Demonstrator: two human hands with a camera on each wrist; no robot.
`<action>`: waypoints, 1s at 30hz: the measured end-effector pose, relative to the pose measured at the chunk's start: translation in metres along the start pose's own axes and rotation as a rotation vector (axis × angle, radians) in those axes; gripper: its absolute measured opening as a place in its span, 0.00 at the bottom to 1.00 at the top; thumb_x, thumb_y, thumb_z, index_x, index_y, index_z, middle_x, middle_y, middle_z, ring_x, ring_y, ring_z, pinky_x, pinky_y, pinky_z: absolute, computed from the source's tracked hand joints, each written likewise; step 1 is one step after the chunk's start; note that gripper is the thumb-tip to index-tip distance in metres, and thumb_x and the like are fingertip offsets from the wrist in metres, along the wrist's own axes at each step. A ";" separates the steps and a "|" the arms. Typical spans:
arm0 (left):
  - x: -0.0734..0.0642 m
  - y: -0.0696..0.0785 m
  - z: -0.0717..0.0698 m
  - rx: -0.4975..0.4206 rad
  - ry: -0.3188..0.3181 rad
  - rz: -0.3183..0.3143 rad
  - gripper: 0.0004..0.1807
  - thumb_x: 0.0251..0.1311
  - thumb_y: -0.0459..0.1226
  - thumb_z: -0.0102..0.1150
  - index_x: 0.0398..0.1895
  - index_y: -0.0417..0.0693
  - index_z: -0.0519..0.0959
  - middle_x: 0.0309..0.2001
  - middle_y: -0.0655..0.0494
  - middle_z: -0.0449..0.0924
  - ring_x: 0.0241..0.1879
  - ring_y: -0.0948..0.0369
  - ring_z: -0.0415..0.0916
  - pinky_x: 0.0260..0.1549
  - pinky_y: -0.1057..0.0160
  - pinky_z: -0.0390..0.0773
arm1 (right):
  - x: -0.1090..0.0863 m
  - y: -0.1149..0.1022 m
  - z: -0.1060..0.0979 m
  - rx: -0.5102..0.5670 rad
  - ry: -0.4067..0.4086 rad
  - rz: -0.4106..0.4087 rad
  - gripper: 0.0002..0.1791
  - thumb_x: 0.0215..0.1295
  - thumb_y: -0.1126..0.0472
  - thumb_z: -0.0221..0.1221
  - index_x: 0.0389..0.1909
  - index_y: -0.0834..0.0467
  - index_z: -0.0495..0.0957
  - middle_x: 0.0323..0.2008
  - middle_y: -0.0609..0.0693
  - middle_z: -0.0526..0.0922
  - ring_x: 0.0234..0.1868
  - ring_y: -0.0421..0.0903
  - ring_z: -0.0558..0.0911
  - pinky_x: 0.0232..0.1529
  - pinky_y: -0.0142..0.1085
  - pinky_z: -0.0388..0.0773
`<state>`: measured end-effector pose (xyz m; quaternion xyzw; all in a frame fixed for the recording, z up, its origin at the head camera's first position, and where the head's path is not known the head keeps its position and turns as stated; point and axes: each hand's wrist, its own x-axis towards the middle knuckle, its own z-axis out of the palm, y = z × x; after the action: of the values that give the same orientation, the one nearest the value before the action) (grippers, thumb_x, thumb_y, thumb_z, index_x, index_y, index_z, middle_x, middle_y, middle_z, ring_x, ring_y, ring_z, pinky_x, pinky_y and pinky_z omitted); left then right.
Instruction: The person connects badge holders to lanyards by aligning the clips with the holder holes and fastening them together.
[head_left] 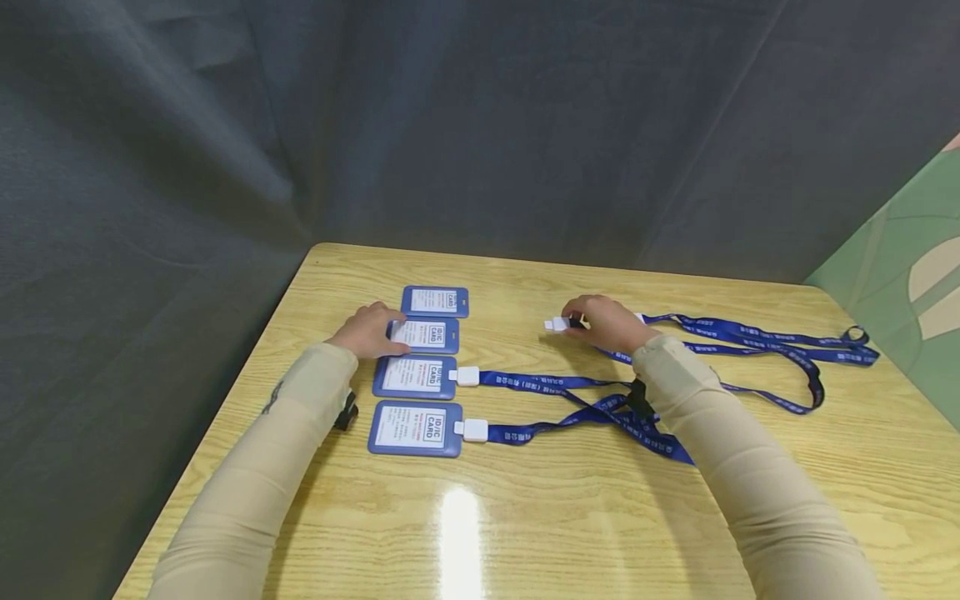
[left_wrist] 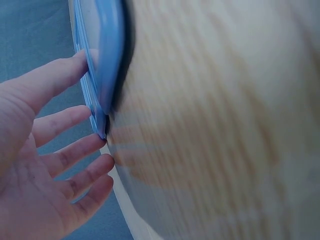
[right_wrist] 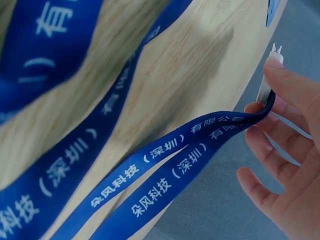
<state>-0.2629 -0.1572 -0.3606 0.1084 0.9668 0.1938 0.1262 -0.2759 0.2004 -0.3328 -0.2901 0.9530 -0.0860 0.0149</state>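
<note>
Blue ID card holders lie in a column at the left of the table. My left hand is at the left end of the second holder from the back, thumb over its near corner and index finger by its far corner. In the left wrist view, the thumb overlaps the holder's edge, with the other fingers spread beside it. My right hand pinches the white clip of a blue lanyard above the table, its prongs pointing left. From the clip, the lanyard strap trails away in two printed bands.
The two nearest holders, one behind the other, are joined to white lanyard clips, with straps running right under my right forearm. The farthest holder has no clip. Another lanyard stretches along the right side. A dark curtain stands behind the table.
</note>
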 end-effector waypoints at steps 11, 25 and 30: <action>0.002 -0.001 0.001 -0.001 -0.003 -0.001 0.34 0.55 0.45 0.63 0.64 0.40 0.67 0.63 0.39 0.65 0.62 0.43 0.61 0.63 0.44 0.62 | 0.004 -0.002 0.002 -0.001 -0.013 0.007 0.13 0.58 0.62 0.62 0.43 0.65 0.79 0.37 0.57 0.84 0.37 0.49 0.81 0.42 0.45 0.78; 0.000 0.001 0.000 0.002 -0.003 -0.004 0.34 0.54 0.45 0.63 0.63 0.40 0.68 0.62 0.39 0.66 0.61 0.44 0.62 0.63 0.45 0.62 | 0.007 -0.005 0.002 -0.006 -0.010 -0.001 0.13 0.58 0.61 0.62 0.42 0.64 0.80 0.37 0.56 0.84 0.37 0.48 0.80 0.41 0.45 0.78; -0.001 0.001 0.000 0.016 0.001 0.009 0.34 0.54 0.45 0.63 0.63 0.40 0.68 0.62 0.39 0.67 0.60 0.44 0.63 0.62 0.44 0.63 | 0.007 -0.007 0.000 -0.008 -0.022 -0.001 0.13 0.59 0.61 0.62 0.42 0.63 0.80 0.37 0.56 0.84 0.37 0.48 0.81 0.40 0.44 0.78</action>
<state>-0.2615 -0.1565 -0.3599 0.1138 0.9679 0.1869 0.1237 -0.2775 0.1905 -0.3317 -0.2916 0.9530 -0.0788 0.0243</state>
